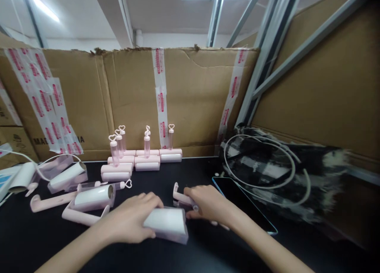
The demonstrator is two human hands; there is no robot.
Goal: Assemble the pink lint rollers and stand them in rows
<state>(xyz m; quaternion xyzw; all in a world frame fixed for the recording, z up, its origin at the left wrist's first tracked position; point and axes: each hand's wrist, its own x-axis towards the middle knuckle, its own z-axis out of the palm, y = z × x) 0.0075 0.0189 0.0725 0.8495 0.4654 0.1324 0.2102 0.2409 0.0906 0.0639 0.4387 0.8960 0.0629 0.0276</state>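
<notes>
My left hand [133,217] is wrapped round a white lint roller refill [168,220] in a see-through cover, low over the black table. Close to its right end, my right hand [204,201] has closed on a pink lint roller handle [182,197], whose curved end points up and left. The fingertips of the right hand are partly hidden behind the handle. Beyond the left forearm lie another white roll in a clear case [93,197] and loose pink handle parts [55,201].
Several pink lint rollers [147,162] with heart-topped upright handles stand in rows before a cardboard wall [133,94]. More rolls [67,178] lie at left. On the right are a dark phone or tablet [243,203], and a coiled white cable [258,184] on black-and-white wrapping.
</notes>
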